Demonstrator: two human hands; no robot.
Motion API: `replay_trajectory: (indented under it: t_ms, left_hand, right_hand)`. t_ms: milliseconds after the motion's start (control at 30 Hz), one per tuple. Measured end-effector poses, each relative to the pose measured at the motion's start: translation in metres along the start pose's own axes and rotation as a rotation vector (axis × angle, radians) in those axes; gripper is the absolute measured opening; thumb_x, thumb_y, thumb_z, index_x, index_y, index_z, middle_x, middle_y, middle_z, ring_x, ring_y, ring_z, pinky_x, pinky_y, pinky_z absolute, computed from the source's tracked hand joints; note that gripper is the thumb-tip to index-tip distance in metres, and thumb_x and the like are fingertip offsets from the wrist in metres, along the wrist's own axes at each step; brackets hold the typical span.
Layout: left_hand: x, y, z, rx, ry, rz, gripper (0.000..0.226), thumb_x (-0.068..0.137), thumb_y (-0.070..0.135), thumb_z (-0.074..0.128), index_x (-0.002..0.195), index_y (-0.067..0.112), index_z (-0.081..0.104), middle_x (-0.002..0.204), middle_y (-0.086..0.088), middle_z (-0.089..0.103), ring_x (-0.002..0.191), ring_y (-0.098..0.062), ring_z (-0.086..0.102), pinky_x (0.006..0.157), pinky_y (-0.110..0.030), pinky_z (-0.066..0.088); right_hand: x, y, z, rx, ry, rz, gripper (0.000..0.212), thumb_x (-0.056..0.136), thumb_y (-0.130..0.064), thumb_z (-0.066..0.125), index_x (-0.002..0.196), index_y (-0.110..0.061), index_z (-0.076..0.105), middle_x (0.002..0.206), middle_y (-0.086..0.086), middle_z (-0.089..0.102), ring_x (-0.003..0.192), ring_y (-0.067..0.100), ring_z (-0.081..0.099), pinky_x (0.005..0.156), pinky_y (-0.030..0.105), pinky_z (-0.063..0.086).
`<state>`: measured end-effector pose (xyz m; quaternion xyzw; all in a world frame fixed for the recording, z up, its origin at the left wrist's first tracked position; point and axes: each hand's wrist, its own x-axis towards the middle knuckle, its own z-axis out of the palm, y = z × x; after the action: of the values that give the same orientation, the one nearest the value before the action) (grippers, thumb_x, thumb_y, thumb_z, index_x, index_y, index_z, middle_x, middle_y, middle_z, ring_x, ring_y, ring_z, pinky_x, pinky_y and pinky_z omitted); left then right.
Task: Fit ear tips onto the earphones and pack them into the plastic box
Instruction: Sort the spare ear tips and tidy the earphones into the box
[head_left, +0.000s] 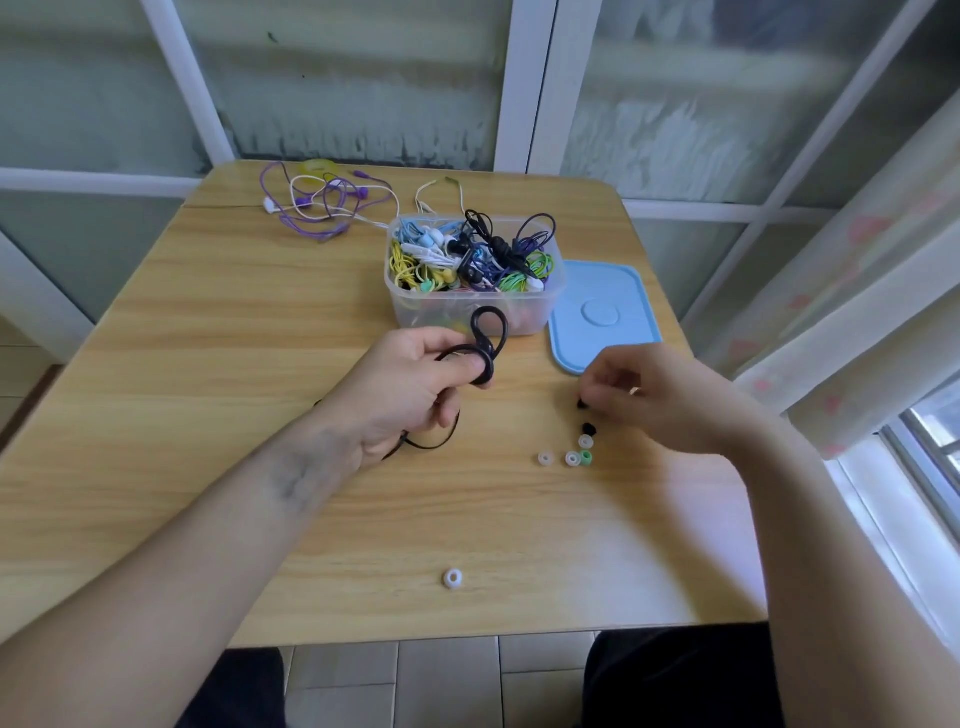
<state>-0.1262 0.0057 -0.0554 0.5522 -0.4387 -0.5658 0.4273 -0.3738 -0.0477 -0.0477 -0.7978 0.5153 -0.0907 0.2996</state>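
A lone white ear tip lies nearest on the counter, easily forgotten; at 12 o'clock the left hand grips black earphones, the right hand pinches a black ear tip that could slip, the heaped plastic box and blue lid beyond.

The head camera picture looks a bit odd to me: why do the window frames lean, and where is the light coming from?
Head view: a wide-angle lens bends and tilts the window frames toward the edges; soft daylight enters from the right, brightening the table there, with only faint shadows; the right hand pinching a black ear tip looks slightly blurred, while the left hand gripping the black earphone is sharper.
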Motion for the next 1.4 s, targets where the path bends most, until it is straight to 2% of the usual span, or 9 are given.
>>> replay_trajectory:
  t_ms: [133,233,300,400,500,667,900,1033,1400]
  left_hand:
    - [-0.001,-0.001,0.001,-0.060,-0.023,0.014,0.024,0.093,0.004,0.057,0.115,0.012,0.060,0.081,-0.008,0.067,0.048,-0.015,0.048,0.033,-0.017,0.023]
    - [-0.002,-0.001,0.003,-0.132,-0.028,0.010,0.025,0.093,0.002,0.057,0.117,0.011,0.058,0.087,-0.012,0.066,0.054,-0.018,0.054,0.035,-0.020,0.022]
    - [-0.003,-0.002,0.007,-0.177,-0.043,0.008,0.027,0.090,0.003,0.060,0.115,0.011,0.057,0.090,-0.015,0.068,0.056,-0.020,0.056,0.037,-0.023,0.020]
    - [-0.005,-0.003,0.014,-0.231,-0.069,0.017,0.036,0.078,0.014,0.066,0.112,0.009,0.057,0.088,-0.014,0.068,0.059,-0.022,0.059,0.038,-0.026,0.016]
    - [-0.007,-0.004,0.019,-0.223,-0.022,0.063,0.024,0.087,0.019,0.069,0.107,0.011,0.057,0.079,-0.009,0.068,0.055,-0.021,0.057,0.037,-0.023,0.015]
    - [-0.007,-0.006,0.019,-0.209,0.051,0.106,0.012,0.094,0.013,0.060,0.106,0.014,0.058,0.076,-0.011,0.068,0.051,-0.023,0.057,0.035,-0.021,0.021]
    - [-0.013,-0.006,0.020,-0.169,0.022,0.167,0.017,0.095,0.008,0.057,0.112,0.011,0.056,0.080,-0.008,0.070,0.051,-0.026,0.058,0.035,-0.021,0.028]
    - [-0.015,-0.004,0.021,-0.195,0.028,0.190,0.014,0.094,0.009,0.059,0.107,0.013,0.057,0.080,-0.014,0.071,0.048,-0.026,0.058,0.034,-0.021,0.028]
    - [-0.016,-0.001,0.019,-0.140,-0.077,0.179,0.011,0.100,0.020,0.050,0.108,0.015,0.054,0.067,-0.015,0.065,0.038,-0.021,0.047,0.032,-0.018,0.020]
  right_hand:
    - [-0.001,-0.011,-0.002,0.571,0.212,-0.076,0.013,0.099,-0.007,0.057,0.089,-0.003,0.065,0.079,0.007,0.073,0.069,0.020,0.068,0.067,0.034,0.057]
    - [-0.002,-0.026,0.007,0.824,0.202,-0.125,0.003,0.094,-0.001,0.061,0.094,0.000,0.064,0.079,0.012,0.070,0.070,0.024,0.068,0.068,0.036,0.060]
    - [-0.001,-0.034,0.017,0.900,0.199,-0.138,0.010,0.089,0.002,0.066,0.098,-0.002,0.064,0.077,0.009,0.068,0.071,0.025,0.069,0.071,0.039,0.060]
    - [0.000,-0.040,0.031,0.923,0.230,-0.137,0.013,0.084,0.003,0.072,0.093,-0.004,0.068,0.077,0.008,0.071,0.072,0.027,0.071,0.075,0.037,0.060]
    - [0.000,-0.046,0.039,0.956,0.267,-0.132,0.015,0.080,0.005,0.074,0.091,-0.005,0.071,0.078,0.013,0.075,0.072,0.024,0.073,0.075,0.029,0.058]
    - [-0.002,-0.050,0.041,1.018,0.248,-0.122,0.016,0.081,0.002,0.072,0.095,-0.006,0.072,0.082,0.012,0.077,0.076,0.023,0.075,0.076,0.027,0.058]
    - [-0.003,-0.050,0.041,0.993,0.272,-0.167,0.024,0.075,-0.013,0.075,0.096,-0.004,0.071,0.078,0.010,0.076,0.067,0.018,0.069,0.067,0.029,0.056]
    - [-0.005,-0.047,0.041,0.925,0.264,-0.166,0.025,0.078,-0.019,0.074,0.097,-0.002,0.072,0.080,0.009,0.076,0.075,0.017,0.071,0.068,0.029,0.055]
    - [-0.006,-0.054,0.046,1.000,0.227,-0.130,0.018,0.080,-0.017,0.071,0.092,-0.005,0.067,0.082,0.013,0.075,0.077,0.023,0.073,0.074,0.036,0.061]
